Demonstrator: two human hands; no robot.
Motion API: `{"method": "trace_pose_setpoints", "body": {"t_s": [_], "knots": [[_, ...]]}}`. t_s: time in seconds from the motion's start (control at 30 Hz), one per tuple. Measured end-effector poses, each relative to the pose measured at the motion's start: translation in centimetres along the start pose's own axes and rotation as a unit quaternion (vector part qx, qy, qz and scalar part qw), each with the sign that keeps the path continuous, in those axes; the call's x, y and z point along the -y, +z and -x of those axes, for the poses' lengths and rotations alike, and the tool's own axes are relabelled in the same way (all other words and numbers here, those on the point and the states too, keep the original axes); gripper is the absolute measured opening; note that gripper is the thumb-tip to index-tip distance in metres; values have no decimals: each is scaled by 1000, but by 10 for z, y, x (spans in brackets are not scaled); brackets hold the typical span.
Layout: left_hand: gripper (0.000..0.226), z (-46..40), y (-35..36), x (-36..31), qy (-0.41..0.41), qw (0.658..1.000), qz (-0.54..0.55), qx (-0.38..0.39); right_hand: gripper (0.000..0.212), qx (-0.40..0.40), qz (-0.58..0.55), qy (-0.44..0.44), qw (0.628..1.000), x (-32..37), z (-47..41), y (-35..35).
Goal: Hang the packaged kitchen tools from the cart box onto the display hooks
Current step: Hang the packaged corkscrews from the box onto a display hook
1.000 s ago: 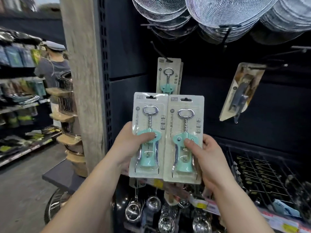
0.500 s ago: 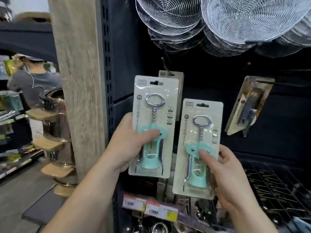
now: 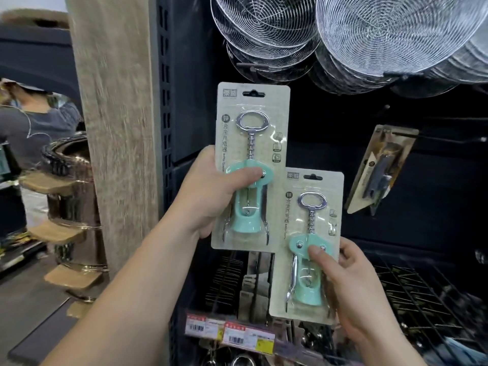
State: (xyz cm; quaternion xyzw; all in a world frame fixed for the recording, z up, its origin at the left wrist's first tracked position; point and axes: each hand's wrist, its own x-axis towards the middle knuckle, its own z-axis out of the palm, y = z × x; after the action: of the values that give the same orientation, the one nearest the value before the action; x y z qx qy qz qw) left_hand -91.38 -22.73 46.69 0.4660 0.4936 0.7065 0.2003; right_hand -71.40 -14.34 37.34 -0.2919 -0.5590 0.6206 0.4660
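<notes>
Two carded corkscrews are held up in front of the dark display wall. The upper corkscrew pack [image 3: 252, 165] stands upright, its hang hole at the top, raised against the dark panel just below the wire strainers. The left hand [image 3: 211, 191] grips it from the left edge: the thumb lies across the front over the mint-green body, and the other fingers are hidden behind the card. The lower corkscrew pack [image 3: 307, 247] sits down and to the right, its top left corner overlapping the bottom right corner of the upper pack. The right hand [image 3: 351, 286] pinches it low on its right side, thumb pressed on the green top of the tool, fingers curled round the card's right edge and behind it.

Above hang stacked wire strainers [image 3: 369, 30] on a hook. To the right, a different carded tool [image 3: 380, 170] hangs tilted from a peg. Below the packs run price labels [image 3: 229, 331] along a shelf edge, with wire racks [image 3: 422, 299] to the right. Left of the wall stands a wooden post [image 3: 116, 114], and beyond it a stack of steel pots [image 3: 71, 196] and another person [image 3: 29, 122] further back.
</notes>
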Motion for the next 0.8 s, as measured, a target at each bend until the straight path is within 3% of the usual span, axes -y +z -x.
{"method": "trace_pose_setpoints", "body": {"t_s": [0.5,0.6,0.8], "knots": [[19,-40,12,32,-48,999,-20,-12,32,0,-6,7,1000,3,4,-20],[37,-65,16,47,-66,997,-37,-33,32,-6,-4,6,1000,4,3,-24],[50,-110,19,77,-97,990,-87,-46,31,-5,-14,10,1000,8,4,-34]]}}
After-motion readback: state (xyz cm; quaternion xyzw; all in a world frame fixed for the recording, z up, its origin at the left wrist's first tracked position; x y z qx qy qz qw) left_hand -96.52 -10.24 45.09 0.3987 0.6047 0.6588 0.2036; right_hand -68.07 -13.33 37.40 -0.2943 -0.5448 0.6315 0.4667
